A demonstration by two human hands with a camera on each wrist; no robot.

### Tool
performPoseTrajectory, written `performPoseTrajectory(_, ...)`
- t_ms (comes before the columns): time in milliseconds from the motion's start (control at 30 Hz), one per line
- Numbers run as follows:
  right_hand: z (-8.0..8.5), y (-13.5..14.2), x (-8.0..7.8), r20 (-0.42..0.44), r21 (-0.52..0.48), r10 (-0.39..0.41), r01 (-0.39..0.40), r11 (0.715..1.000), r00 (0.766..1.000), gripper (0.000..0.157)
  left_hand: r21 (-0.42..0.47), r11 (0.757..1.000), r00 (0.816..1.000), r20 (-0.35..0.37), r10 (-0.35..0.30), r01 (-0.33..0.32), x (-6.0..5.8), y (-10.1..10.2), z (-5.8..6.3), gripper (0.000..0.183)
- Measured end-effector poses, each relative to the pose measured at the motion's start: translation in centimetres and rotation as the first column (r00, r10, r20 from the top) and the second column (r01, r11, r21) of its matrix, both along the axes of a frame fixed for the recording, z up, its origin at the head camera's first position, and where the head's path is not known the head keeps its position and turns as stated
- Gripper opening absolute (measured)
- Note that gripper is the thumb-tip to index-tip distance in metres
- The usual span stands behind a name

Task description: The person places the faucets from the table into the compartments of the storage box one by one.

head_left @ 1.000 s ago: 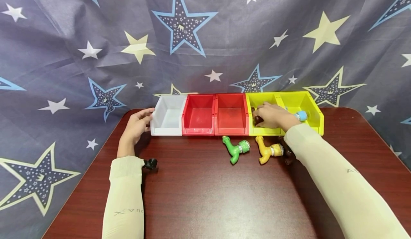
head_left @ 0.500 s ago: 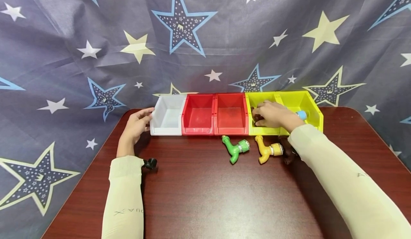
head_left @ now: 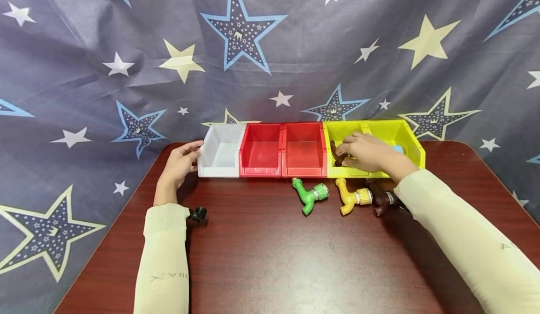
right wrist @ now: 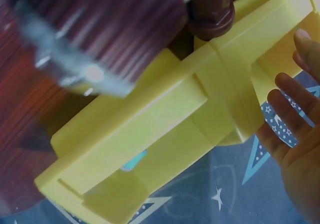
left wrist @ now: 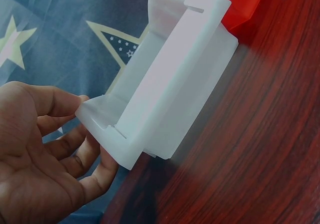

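My left hand (head_left: 175, 168) is at the outer side of the white bin (head_left: 219, 171), fingertips touching its wall; in the left wrist view the fingers (left wrist: 67, 146) are loosely bent beside the rim. My right hand (head_left: 371, 152) reaches over the left yellow bin (head_left: 346, 171). A dark brown faucet (head_left: 338, 155) lies in that bin beside the fingertips, partly hidden. In the right wrist view, the right hand (right wrist: 300, 119) has its fingers apart with nothing visible between them. A light blue piece (head_left: 398, 149) shows in the right yellow bin (head_left: 407, 133), mostly covered by the hand.
Two red bins (head_left: 260, 166) stand between the white and yellow ones. On the table (head_left: 274, 257) before the bins lie a green faucet (head_left: 310, 196), a yellow faucet (head_left: 352, 198) and a dark brown faucet (head_left: 381, 200). A black object (head_left: 197, 214) sits by the left cuff. Behind hangs a star-patterned cloth (head_left: 270, 84).
My right hand has moved a little to the right, and its fingers have come away from the brown faucet in the left yellow bin. The left hand has stayed at the white bin.
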State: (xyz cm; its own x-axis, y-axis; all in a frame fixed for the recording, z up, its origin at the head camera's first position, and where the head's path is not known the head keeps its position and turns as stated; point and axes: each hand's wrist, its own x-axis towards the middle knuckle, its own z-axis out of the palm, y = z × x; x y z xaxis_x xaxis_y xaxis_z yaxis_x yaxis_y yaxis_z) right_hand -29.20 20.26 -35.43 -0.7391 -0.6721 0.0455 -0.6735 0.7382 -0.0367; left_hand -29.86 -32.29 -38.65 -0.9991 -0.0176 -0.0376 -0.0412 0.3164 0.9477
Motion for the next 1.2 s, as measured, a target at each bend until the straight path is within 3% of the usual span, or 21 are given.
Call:
performPoseTrajectory(100,0.1,0.5,0.6,-0.038,-0.005,0.022,-0.022,1.000,0.999,0.031,-0.002,1.000,1.000,-0.001,-0.005,0.005,0.7,0.5,0.9,0.047)
performPoseTrajectory(233,0.1,1.0,1.2,-0.080,0.000,0.042,-0.042,0.999,0.996,0.033,-0.002,1.000,1.000,-0.001,-0.011,0.011,1.0,0.7,1.3,0.048)
performPoseTrajectory(767,-0.9,2.9,4.9,-0.184,0.054,0.102,-0.093,0.994,0.978,0.036,0.005,1.000,1.000,0.015,-0.006,0.006,0.8,0.6,1.0,0.048)
performPoseTrajectory(1200,-1.7,5.1,7.4,-0.162,0.008,0.070,-0.069,0.998,0.984,0.031,0.021,1.000,1.000,0.007,-0.007,0.007,0.5,0.5,0.6,0.048)
